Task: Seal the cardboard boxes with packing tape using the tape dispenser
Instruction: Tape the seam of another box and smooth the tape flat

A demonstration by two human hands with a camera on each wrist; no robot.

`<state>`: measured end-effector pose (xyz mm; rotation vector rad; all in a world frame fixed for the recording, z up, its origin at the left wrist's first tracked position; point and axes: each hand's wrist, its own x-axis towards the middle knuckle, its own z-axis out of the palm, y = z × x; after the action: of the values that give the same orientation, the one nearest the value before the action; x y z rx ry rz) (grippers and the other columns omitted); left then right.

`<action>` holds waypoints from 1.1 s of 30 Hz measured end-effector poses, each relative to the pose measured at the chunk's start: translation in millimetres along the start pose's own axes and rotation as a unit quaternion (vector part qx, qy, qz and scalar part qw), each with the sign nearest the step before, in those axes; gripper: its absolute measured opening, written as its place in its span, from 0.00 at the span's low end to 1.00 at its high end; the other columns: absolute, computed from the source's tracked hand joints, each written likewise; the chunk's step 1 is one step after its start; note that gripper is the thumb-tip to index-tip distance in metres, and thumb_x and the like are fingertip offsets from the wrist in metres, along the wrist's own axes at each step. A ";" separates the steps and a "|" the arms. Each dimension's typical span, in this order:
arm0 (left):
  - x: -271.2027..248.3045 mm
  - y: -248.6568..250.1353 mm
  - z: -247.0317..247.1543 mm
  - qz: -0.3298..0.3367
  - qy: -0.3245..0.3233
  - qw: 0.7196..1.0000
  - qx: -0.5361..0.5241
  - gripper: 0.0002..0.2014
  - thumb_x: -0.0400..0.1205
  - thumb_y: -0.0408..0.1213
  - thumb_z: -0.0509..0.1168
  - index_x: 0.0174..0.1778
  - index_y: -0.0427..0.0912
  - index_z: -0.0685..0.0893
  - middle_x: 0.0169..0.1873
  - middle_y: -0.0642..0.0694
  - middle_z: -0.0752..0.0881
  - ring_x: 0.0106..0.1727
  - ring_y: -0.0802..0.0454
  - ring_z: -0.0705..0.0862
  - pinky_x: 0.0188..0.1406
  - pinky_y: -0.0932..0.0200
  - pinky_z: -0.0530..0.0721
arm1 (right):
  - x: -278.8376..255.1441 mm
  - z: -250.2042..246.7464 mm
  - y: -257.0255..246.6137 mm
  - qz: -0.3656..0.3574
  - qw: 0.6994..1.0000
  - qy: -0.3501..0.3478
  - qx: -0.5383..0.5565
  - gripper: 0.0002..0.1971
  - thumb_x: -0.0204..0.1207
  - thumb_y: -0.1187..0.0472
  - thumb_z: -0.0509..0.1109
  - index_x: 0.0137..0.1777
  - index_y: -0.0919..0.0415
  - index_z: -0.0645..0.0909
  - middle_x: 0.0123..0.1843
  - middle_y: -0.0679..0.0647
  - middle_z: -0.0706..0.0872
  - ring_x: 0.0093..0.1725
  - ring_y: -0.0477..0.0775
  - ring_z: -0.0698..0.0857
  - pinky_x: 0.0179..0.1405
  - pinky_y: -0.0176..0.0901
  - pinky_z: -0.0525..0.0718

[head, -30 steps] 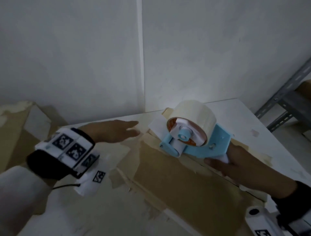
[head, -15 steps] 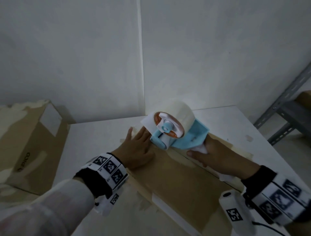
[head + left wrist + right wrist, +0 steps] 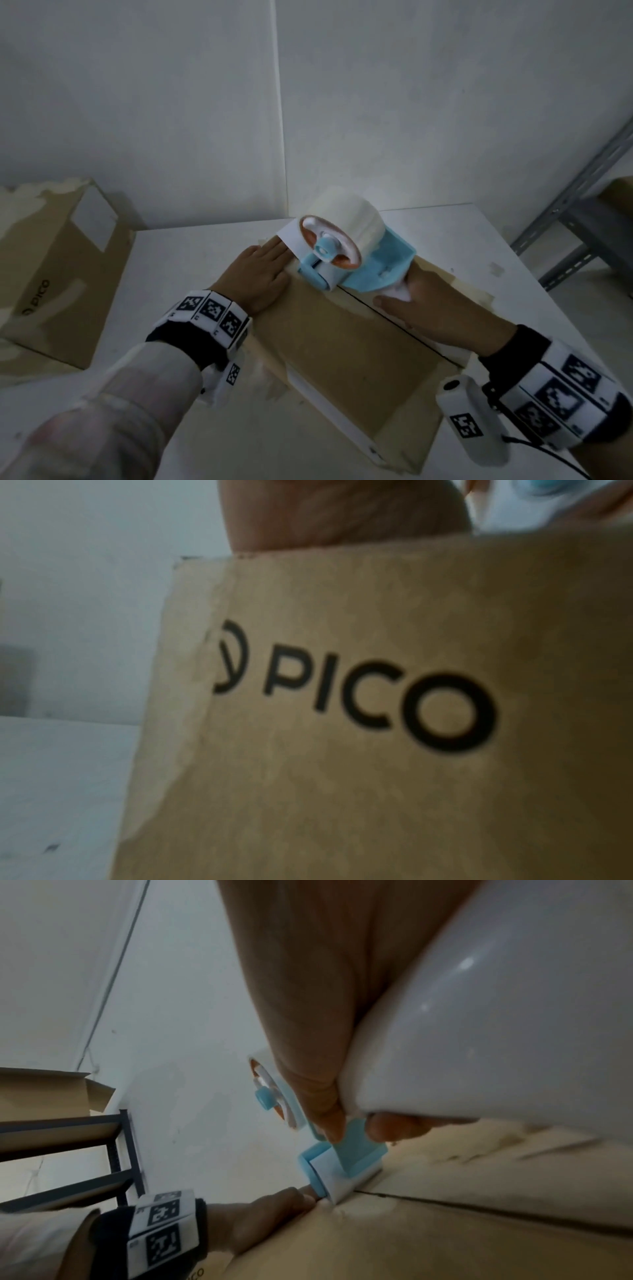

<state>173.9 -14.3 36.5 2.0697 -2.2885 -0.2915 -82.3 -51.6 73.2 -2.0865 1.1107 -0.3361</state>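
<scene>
A brown cardboard box [image 3: 342,346] lies on the white table, its two top flaps meeting in a dark seam. My right hand [image 3: 435,305] grips the white handle of the blue tape dispenser [image 3: 346,253], whose roller end rests on the far end of the seam [image 3: 342,1185]. A large roll of pale tape [image 3: 346,212] sits on the dispenser. My left hand [image 3: 260,274] lies flat on the left flap, fingers straight, right beside the dispenser's roller. The left wrist view shows the box side [image 3: 377,723] printed PICO and the heel of that hand [image 3: 342,512].
A second brown box [image 3: 58,274] with a white label stands at the left of the table [image 3: 191,246]. Grey metal shelving [image 3: 579,219] rises at the right. A white wall runs close behind the table's far edge.
My left hand came down from the air and now lies flat on the left flap. The dispenser moved left and down onto the far end of the seam. My head view pulled back.
</scene>
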 end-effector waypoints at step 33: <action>0.3 12.1 -1.3 -0.068 -0.059 0.996 0.015 0.34 0.76 0.49 0.35 0.81 0.49 0.44 0.83 0.51 0.44 0.83 0.54 0.44 0.81 0.50 0.46 | -186.7 -60.2 93.8 -0.004 0.996 0.074 -0.041 0.05 0.72 0.45 0.69 0.44 0.41 0.78 0.41 0.29 0.83 0.35 0.30 0.83 0.27 0.19 0.76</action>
<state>162.2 -13.7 39.8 2.2872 -2.2312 -0.3976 -281.6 35.2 68.0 -2.1664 1.2213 -0.4634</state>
